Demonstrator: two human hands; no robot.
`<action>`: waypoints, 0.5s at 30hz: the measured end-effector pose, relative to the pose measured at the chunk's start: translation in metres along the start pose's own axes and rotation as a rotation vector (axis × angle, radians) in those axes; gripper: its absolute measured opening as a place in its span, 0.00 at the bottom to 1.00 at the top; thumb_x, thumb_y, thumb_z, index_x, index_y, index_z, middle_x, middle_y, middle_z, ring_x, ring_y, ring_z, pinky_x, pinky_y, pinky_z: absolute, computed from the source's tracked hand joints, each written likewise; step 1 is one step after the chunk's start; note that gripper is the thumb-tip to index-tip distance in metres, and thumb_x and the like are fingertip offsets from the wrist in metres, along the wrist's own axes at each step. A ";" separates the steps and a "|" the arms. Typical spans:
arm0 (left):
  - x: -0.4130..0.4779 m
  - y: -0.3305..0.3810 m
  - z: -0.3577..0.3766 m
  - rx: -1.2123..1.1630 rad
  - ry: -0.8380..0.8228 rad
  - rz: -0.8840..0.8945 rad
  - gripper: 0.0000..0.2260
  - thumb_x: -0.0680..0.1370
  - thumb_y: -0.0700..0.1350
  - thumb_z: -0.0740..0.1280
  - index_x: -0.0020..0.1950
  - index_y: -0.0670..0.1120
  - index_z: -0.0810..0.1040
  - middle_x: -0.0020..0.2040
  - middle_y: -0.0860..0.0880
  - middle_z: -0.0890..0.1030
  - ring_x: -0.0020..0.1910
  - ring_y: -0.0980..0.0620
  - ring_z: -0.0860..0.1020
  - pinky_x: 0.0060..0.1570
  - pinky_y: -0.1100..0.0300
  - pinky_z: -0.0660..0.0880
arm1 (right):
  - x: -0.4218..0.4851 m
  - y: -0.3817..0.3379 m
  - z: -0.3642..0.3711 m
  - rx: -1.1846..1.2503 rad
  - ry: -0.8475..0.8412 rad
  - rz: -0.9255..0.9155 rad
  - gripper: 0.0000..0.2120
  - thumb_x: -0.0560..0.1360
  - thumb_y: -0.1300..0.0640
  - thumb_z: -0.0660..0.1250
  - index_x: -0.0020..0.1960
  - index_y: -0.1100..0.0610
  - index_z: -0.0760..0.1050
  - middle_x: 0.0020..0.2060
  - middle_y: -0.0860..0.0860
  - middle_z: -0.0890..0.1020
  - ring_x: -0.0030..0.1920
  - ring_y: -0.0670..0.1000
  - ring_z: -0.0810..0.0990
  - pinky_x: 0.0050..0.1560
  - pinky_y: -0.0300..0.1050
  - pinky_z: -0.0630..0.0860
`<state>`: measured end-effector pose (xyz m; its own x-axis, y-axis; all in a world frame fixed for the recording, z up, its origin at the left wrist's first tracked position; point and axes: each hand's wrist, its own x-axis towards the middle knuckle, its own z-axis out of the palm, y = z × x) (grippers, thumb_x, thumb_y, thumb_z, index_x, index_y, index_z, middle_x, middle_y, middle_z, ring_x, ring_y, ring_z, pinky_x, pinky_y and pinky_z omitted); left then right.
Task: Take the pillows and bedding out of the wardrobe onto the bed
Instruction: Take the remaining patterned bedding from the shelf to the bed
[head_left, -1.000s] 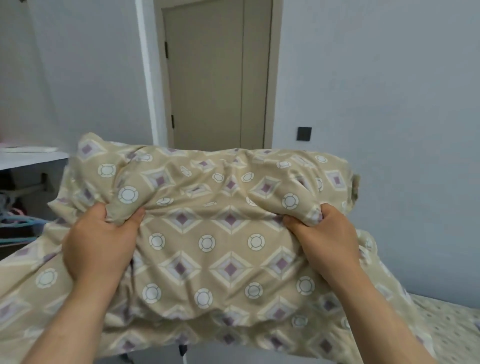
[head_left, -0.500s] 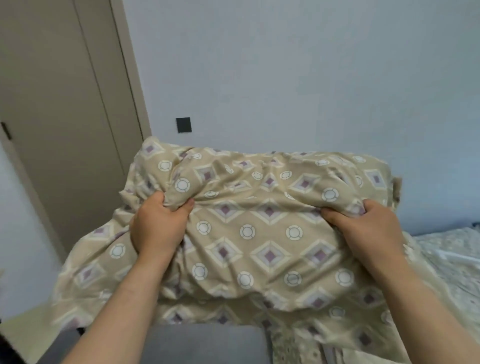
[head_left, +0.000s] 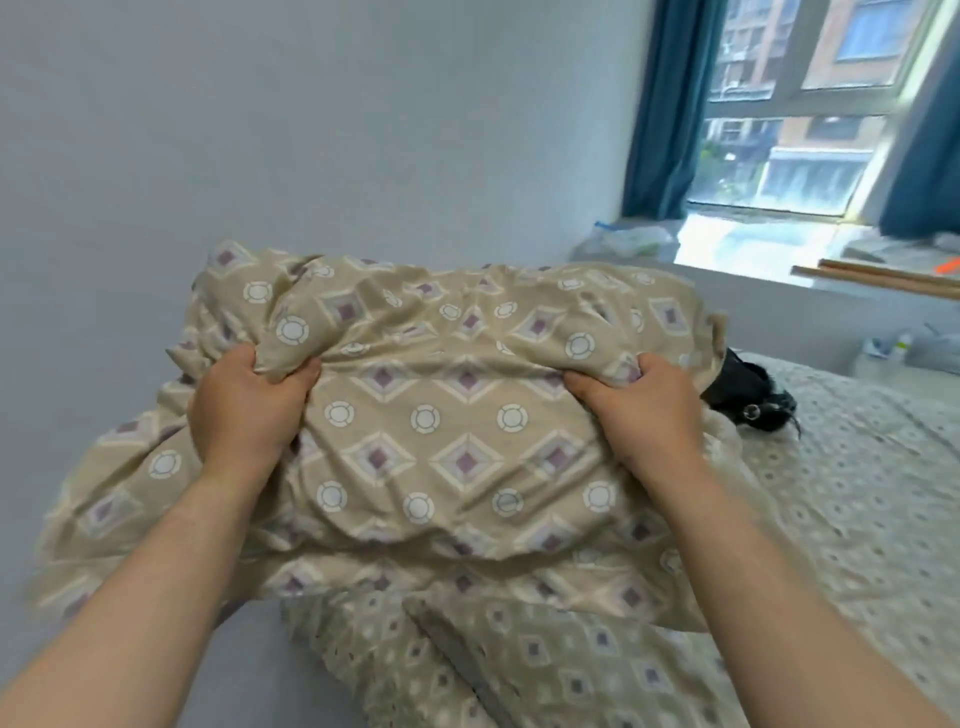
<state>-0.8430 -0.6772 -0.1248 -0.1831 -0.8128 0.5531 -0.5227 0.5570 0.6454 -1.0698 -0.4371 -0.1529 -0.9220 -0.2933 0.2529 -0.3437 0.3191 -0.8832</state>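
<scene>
Both hands, left hand (head_left: 244, 410) and right hand (head_left: 641, 410), are clamped on the bunched duvet (head_left: 441, 415), held over the bed (head_left: 857, 493), not yet released. More matching bedding (head_left: 545, 660) already lies below. A black object (head_left: 748, 395) (unidentifiable) sits just beyond, near the drop spot.

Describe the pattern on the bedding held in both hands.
Beige bedding printed with purple-centred diamonds and white rings, seen in the head view.
</scene>
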 end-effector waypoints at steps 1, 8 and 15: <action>0.014 -0.004 0.037 -0.034 -0.067 0.007 0.18 0.65 0.61 0.68 0.40 0.47 0.75 0.39 0.45 0.80 0.41 0.40 0.77 0.41 0.47 0.75 | 0.008 0.013 0.007 -0.024 0.060 0.051 0.28 0.53 0.28 0.70 0.37 0.51 0.74 0.34 0.45 0.80 0.36 0.50 0.78 0.40 0.51 0.77; 0.024 -0.018 0.202 -0.149 -0.436 0.037 0.18 0.65 0.62 0.67 0.38 0.48 0.73 0.38 0.45 0.79 0.40 0.40 0.77 0.40 0.49 0.74 | 0.020 0.093 0.024 -0.189 0.286 0.310 0.27 0.54 0.30 0.70 0.36 0.52 0.72 0.32 0.46 0.80 0.34 0.49 0.78 0.35 0.47 0.75; -0.064 -0.028 0.310 -0.134 -0.730 0.112 0.20 0.67 0.62 0.67 0.37 0.45 0.73 0.33 0.48 0.76 0.35 0.42 0.74 0.35 0.50 0.73 | -0.028 0.190 -0.002 -0.346 0.412 0.543 0.27 0.55 0.29 0.71 0.39 0.51 0.75 0.35 0.44 0.80 0.36 0.47 0.78 0.36 0.46 0.73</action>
<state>-1.0750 -0.6940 -0.3418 -0.7597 -0.6305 0.1591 -0.3710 0.6213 0.6902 -1.1102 -0.3665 -0.3273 -0.9463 0.3232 0.0051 0.2029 0.6064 -0.7689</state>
